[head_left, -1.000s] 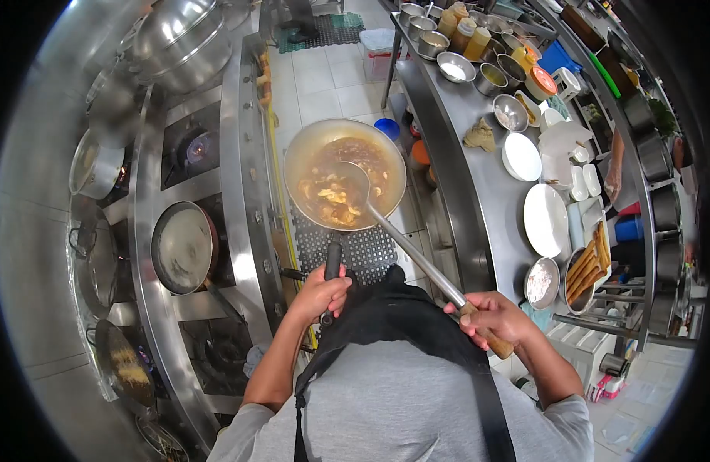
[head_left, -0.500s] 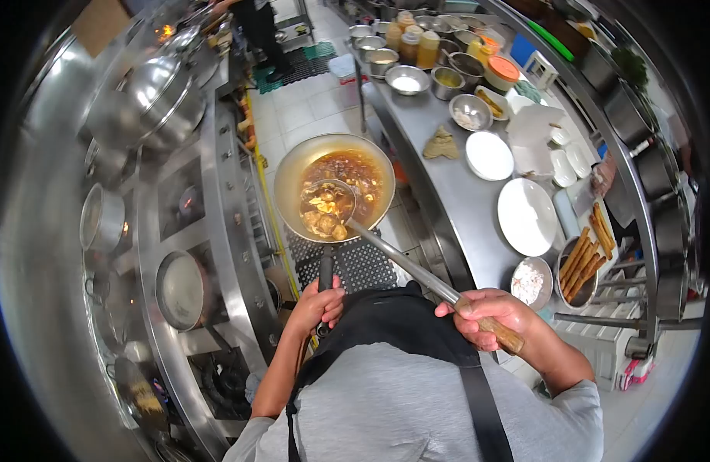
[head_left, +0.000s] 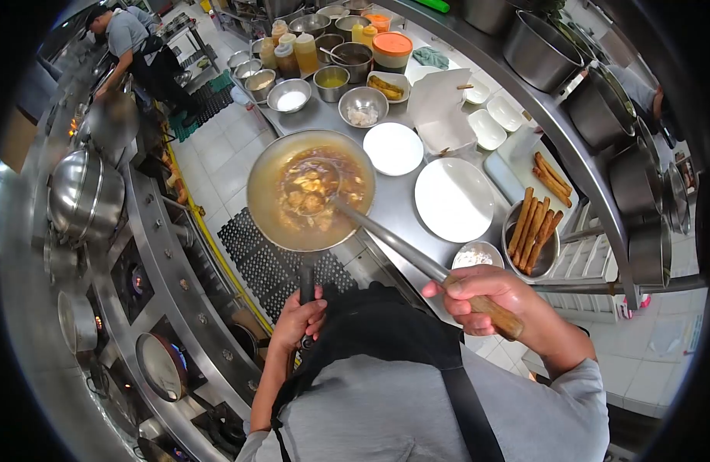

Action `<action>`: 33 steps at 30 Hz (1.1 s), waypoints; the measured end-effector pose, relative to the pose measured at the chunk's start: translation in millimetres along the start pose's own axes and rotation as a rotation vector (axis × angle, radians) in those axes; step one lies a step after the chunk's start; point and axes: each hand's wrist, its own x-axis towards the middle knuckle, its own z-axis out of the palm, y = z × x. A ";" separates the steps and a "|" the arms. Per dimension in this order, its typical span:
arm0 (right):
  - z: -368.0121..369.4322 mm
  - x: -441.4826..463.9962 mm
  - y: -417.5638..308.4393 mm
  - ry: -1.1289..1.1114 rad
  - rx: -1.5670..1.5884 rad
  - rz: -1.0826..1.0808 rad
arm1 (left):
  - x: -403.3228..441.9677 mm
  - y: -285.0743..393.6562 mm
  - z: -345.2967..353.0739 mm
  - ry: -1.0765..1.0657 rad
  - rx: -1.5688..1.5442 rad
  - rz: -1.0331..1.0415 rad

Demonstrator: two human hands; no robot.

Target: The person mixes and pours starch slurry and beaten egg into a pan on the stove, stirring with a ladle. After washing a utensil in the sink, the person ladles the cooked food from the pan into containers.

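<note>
A round pan (head_left: 264, 181) of brown sauce with yellow and brown pieces hangs in front of my body, partly over the edge of the steel counter. My left hand (head_left: 299, 317) is wrapped round its black handle (head_left: 307, 279). My right hand (head_left: 482, 300) grips the wooden end of a long metal ladle (head_left: 393, 245). The ladle's bowl lies in the sauce among the pieces. Just beyond the pan, on the counter, are a round white plate (head_left: 393, 148) and a larger oval white plate (head_left: 454, 200).
Stove burners with a small frying pan (head_left: 161, 366) line the left. Bowls, sauce bottles (head_left: 305, 52) and a bowl of brown rolls (head_left: 533, 239) stand on the counter (head_left: 386, 202). Pots hang from a shelf rail (head_left: 601, 192) at right. A co-worker (head_left: 139, 58) bends at the far left.
The view has turned right, and the pan has come from above the floor aisle to the counter's edge near the plates. Both hands keep their holds. The co-worker now shows more fully.
</note>
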 end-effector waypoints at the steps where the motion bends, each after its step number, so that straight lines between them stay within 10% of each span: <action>1: -5.3 -1.4 -2.2 -0.011 0.051 -0.011 | 7.2 3.8 1.0 -0.018 0.016 -0.013; 24: -81.7 27.9 -21.1 0.085 0.256 -0.337 | 35.9 60.3 -11.1 0.013 0.118 -0.070; 33: -112.8 115.7 43.7 0.621 -0.514 -0.412 | 21.1 68.0 -19.4 0.046 0.169 -0.015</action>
